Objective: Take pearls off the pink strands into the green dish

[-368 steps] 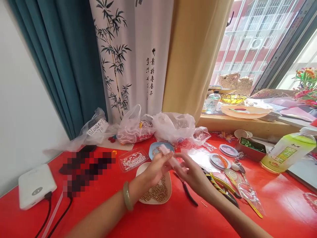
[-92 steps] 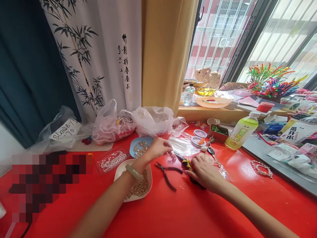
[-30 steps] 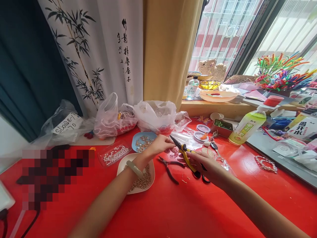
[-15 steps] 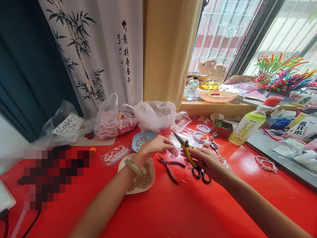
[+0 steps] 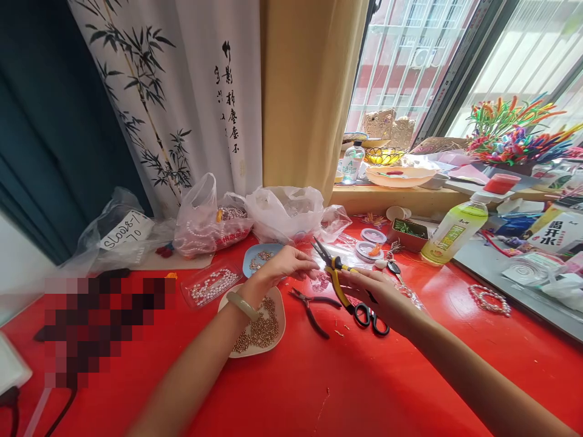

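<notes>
My right hand [image 5: 371, 291] grips yellow-and-black pliers [image 5: 337, 280], jaws tilted up and to the left, slightly apart. Across from it, my left hand [image 5: 291, 264], with a pale bangle [image 5: 243, 305] at the wrist, has its fingertips pinched together close to the plier jaws; what they hold is too small to make out. Beneath my left wrist sits a cream dish [image 5: 281, 331] of gold beads [image 5: 264, 328]. A second pair of pliers [image 5: 314, 308] with dark handles lies open on the red table between my hands. Black-handled scissors [image 5: 371, 319] lie partly under my right hand.
A blue dish [image 5: 248, 262] with small beads and a clear tray [image 5: 213, 287] of white pearls stand at left. Plastic bags [image 5: 286, 209] line the back. At right are a drink bottle [image 5: 455, 229] and a beaded bracelet [image 5: 489, 301]. A thin strand [image 5: 323, 406] lies in front.
My right hand and the pliers have shifted slightly left, nearer my left fingertips. A thin strand now shows near the table's front. My left hand stays almost in place.
</notes>
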The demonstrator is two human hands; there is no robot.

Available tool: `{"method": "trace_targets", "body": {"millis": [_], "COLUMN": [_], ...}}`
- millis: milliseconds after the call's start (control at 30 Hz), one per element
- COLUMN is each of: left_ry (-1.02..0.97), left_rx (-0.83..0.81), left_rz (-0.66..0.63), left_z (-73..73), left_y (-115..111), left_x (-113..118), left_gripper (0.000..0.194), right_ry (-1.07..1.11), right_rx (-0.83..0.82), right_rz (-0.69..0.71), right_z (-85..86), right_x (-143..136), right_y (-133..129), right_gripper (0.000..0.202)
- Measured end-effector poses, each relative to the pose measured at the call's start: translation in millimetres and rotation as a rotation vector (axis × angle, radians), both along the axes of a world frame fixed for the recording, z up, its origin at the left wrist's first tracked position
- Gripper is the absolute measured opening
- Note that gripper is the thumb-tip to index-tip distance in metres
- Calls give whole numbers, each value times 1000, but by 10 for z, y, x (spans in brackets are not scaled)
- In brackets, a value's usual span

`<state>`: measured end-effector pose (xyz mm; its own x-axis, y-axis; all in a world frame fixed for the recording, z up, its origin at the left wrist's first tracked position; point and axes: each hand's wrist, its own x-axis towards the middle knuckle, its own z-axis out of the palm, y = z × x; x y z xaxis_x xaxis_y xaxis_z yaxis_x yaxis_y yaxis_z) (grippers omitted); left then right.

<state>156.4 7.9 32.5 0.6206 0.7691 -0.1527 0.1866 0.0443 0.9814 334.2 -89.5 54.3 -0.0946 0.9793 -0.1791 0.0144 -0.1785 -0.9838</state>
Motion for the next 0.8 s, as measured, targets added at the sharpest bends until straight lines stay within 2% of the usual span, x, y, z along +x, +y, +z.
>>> {"method": "trace_targets", "body": {"millis": [400, 533, 667, 800], "left_ry": [11, 50, -5, -20], "left_rx": [10, 29, 25, 27], "left_rz": [-50, -56, 2, 18], "left_z": [24, 71, 79, 70], "left_y": [-22, -36, -17, -8], "left_x": [4, -21, -43, -33], "left_gripper": [38, 44, 51, 48], "right_ry": [-113, -139, -159, -187], "right_rx": [6, 29, 39, 40], "right_rz": [0, 8, 6, 15], "right_z": [-40, -42, -29, -4], "right_x": [52, 50, 36, 2], "right_y": [15, 16, 10, -9], "right_gripper": [39, 36, 35, 34]}}
